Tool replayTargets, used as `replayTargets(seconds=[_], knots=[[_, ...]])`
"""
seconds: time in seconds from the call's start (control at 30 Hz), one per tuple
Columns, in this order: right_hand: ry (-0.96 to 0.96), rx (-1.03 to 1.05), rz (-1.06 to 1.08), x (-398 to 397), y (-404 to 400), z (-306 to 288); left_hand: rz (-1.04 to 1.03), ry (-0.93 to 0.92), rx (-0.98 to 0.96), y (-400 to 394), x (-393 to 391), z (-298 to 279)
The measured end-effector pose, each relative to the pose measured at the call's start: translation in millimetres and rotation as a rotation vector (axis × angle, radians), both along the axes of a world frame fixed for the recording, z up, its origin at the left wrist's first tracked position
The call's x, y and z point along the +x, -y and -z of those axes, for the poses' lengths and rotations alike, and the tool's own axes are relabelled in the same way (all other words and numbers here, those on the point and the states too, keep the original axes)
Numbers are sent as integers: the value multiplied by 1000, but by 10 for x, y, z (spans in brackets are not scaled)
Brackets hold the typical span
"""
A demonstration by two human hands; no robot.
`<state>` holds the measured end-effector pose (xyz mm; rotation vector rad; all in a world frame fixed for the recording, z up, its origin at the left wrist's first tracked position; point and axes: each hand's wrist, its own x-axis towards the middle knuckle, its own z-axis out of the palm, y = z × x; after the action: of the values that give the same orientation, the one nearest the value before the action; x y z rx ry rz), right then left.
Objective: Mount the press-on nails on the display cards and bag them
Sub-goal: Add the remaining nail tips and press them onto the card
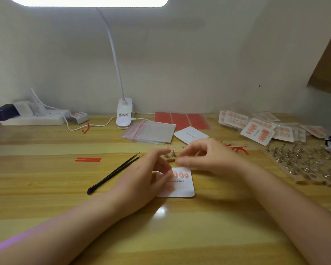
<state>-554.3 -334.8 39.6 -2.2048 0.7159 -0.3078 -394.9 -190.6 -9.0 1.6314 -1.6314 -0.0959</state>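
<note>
Both forearms reached in over the wooden bench (46, 188). Under the left hand (141, 178), whose curled fingers (161, 166) touched its left edge, lay a white display card (182, 188), square to the bench edge, printed "…made Nail". One row of pink press-on nails (181, 175) ran across its top, each nail's long axis pointing away; about four showed, the rest hidden by fingers. Beyond the card hovered the right hand (208, 159), blurred, fingertips bunched; whether they pinched anything I cannot tell. Between the hands stood two metal nail stands (169, 153). Left of the fingers lay black tweezers (115, 173), tips pointing away and rightward.
</note>
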Motion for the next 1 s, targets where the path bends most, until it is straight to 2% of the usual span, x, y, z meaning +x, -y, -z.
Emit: replayTargets(seconds=[0.07, 0.1, 0.17, 0.3, 0.43, 0.57, 0.67, 0.8, 0.87, 0.9, 1.0], knots=[[-343, -243, -111, -5, -18, -49, -30, -52, 11, -2, 15, -15], [-431, -326, -150, 11, -39, -50, -44, -66, 17, 1, 21, -23], [-456, -376, -170, 50, -76, -33, -56, -69, 13, 8, 23, -29], [-421, -344, -155, 41, -73, -20, -66, -75, -14, -9, 7, -40], [-316, -341, -128, 21, -83, -5, -149, -149, -125, -26, 56, -69], [-156, -406, -48, 18, -92, -53, -217, -389, -165, -28, 92, -168], [29, -478, 20, 11, -130, -104, -84, -686, -175, -18, 62, -285], [262, -575, 45, 32, -239, -189, 11, -776, -297, -39, -3, -454], [377, -469, 69, 48, -307, -233, 13, -736, -382, -71, 6, -537], [413, -350, 92, 53, -343, -264, 13, -706, -415, -89, 18, -579], [465, 181, 62, 58, -421, -369, 20, -625, -466, -132, 59, -678]])
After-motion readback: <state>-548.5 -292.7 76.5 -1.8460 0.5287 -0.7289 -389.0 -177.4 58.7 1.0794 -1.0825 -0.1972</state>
